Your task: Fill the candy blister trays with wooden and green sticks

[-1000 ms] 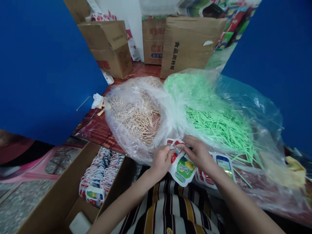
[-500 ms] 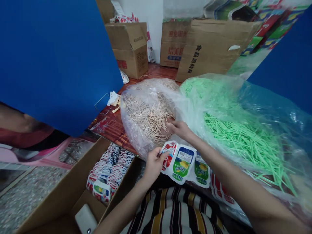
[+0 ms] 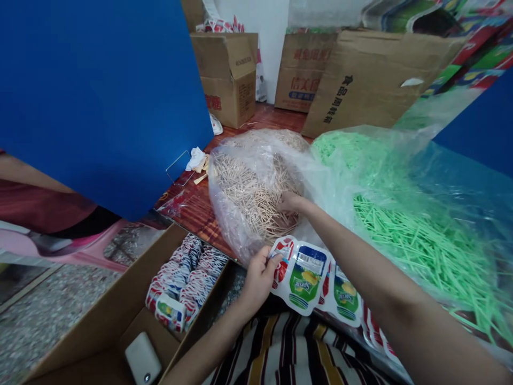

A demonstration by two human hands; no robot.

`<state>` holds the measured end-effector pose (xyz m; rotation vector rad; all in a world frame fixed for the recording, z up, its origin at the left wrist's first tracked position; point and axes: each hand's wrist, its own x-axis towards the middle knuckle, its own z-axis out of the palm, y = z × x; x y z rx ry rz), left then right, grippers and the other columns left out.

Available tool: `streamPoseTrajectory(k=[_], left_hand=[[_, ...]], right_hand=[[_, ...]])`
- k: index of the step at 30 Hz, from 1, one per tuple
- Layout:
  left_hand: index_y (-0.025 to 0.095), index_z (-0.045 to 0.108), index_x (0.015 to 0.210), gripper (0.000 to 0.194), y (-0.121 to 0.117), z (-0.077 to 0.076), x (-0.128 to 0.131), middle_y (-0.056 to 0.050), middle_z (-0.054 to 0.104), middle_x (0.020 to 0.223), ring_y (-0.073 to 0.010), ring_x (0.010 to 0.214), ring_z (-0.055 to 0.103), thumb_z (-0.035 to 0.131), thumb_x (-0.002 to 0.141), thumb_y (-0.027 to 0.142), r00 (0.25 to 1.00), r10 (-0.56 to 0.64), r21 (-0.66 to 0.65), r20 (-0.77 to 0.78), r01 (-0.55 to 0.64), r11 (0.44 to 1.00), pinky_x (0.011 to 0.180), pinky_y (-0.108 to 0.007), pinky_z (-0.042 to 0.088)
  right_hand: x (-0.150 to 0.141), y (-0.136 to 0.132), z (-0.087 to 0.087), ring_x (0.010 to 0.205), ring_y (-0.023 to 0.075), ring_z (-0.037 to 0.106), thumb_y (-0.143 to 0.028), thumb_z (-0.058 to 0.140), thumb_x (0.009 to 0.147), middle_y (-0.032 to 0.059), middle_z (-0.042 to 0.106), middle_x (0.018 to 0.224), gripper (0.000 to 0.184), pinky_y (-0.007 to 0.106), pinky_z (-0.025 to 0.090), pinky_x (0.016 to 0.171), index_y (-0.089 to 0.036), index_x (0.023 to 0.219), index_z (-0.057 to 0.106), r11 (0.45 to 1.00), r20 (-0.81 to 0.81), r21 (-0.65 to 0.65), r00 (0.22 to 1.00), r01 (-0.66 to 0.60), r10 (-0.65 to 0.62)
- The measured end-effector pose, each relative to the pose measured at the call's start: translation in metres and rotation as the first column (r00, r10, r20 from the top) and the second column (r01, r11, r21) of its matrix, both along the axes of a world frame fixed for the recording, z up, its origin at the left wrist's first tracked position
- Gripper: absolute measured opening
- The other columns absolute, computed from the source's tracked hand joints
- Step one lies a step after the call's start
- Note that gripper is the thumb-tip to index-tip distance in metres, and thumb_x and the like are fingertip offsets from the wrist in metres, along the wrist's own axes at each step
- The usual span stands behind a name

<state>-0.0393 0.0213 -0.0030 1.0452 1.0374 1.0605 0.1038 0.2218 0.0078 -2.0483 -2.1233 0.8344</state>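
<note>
My left hand (image 3: 258,280) pinches the left edge of flat candy packets, a red-and-white one and a green-and-blue Sprite packet (image 3: 305,275). More packets, among them another Sprite packet (image 3: 345,294), lie to the right, partly behind my right forearm. My right hand (image 3: 289,203) reaches into a clear plastic bag of thin beige sticks (image 3: 248,192). Its fingers curl down among the sticks, the tips are hidden, and what they grip cannot be made out. Right of this bag lies another clear bag, holding bright green sticks (image 3: 425,246).
An open carton (image 3: 94,321) at lower left holds rows of packets (image 3: 186,280) and a white device (image 3: 143,358). Blue panels (image 3: 92,101) flank the reddish table (image 3: 200,211). Cardboard boxes (image 3: 244,88) stand behind. A person's arm (image 3: 32,174) shows at far left.
My right hand has sunk deeper into the beige sticks, and its fingers have curled. My left hand still holds the packets. The whole view has shifted slightly.
</note>
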Motion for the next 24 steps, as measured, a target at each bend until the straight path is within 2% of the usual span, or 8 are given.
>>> streamPoseTrajectory(k=[4, 7, 9, 15, 19, 24], left_hand=[[0.017, 0.051, 0.076, 0.019, -0.001, -0.002, 0.000, 0.003, 0.051, 0.068, -0.0104, 0.063, 0.046, 0.051, 0.087, 0.032, 0.996, -0.035, 0.041, -0.080, 0.039, 0.998, 0.061, -0.021, 0.039], [0.016, 0.052, 0.078, 0.018, -0.002, -0.002, 0.001, 0.003, 0.052, 0.068, -0.0112, 0.064, 0.047, 0.050, 0.087, 0.031, 0.993, -0.045, 0.052, -0.110, 0.051, 0.997, 0.062, -0.022, 0.040], [0.016, 0.053, 0.078, 0.018, -0.002, -0.003, 0.003, 0.002, 0.052, 0.069, -0.0115, 0.065, 0.047, 0.050, 0.087, 0.031, 0.992, -0.049, 0.052, -0.115, 0.056, 0.997, 0.062, -0.022, 0.040], [0.017, 0.053, 0.080, 0.017, -0.002, -0.006, 0.007, 0.002, 0.053, 0.070, -0.0115, 0.066, 0.048, 0.051, 0.087, 0.032, 0.991, -0.073, 0.035, -0.110, 0.078, 0.996, 0.063, -0.022, 0.040], [0.017, 0.054, 0.081, 0.018, -0.003, -0.006, 0.007, 0.002, 0.054, 0.071, -0.0117, 0.067, 0.049, 0.051, 0.087, 0.033, 0.992, -0.052, 0.047, -0.114, 0.057, 0.997, 0.063, -0.022, 0.040], [0.016, 0.054, 0.081, 0.018, -0.004, -0.007, 0.010, 0.001, 0.055, 0.071, -0.0119, 0.066, 0.049, 0.051, 0.087, 0.033, 0.993, -0.045, 0.035, -0.106, 0.049, 0.998, 0.062, -0.022, 0.041]], right_hand=[[0.016, -0.015, -0.003, 0.054, 0.0179, 0.060, -0.018, 0.071, 0.061, 0.0040, 0.063, 0.055, 0.007, 0.026, 0.047, 0.053, -0.014, 0.060, 0.067, 0.989, 0.040, -0.069, 0.991, -0.127, 0.130], [0.026, -0.025, -0.003, 0.060, 0.0180, 0.060, -0.020, 0.070, 0.061, 0.0039, 0.063, 0.057, 0.009, 0.024, 0.042, 0.055, -0.014, 0.057, 0.065, 0.981, 0.047, -0.004, 0.980, -0.194, 0.194], [0.030, -0.031, -0.005, 0.062, 0.0169, 0.059, -0.022, 0.067, 0.064, 0.0034, 0.064, 0.061, 0.008, 0.023, 0.039, 0.055, -0.014, 0.063, 0.066, 0.976, 0.037, 0.064, 0.978, -0.208, 0.206], [0.029, -0.041, -0.014, 0.062, 0.0137, 0.056, -0.022, 0.062, 0.067, 0.0019, 0.066, 0.070, 0.016, 0.021, 0.038, 0.056, -0.013, 0.080, 0.067, 0.949, -0.057, 0.254, 0.977, -0.185, 0.205], [0.026, -0.047, -0.017, 0.066, 0.0147, 0.057, -0.025, 0.054, 0.076, 0.0031, 0.067, 0.076, 0.020, 0.022, 0.040, 0.060, -0.014, 0.089, 0.065, 0.923, -0.131, 0.366, 0.975, -0.121, 0.180], [0.023, -0.056, -0.020, 0.066, 0.0162, 0.057, -0.030, 0.057, 0.078, 0.0048, 0.067, 0.075, 0.021, 0.024, 0.040, 0.063, -0.015, 0.090, 0.065, 0.901, -0.193, 0.425, 0.964, -0.087, 0.184]])
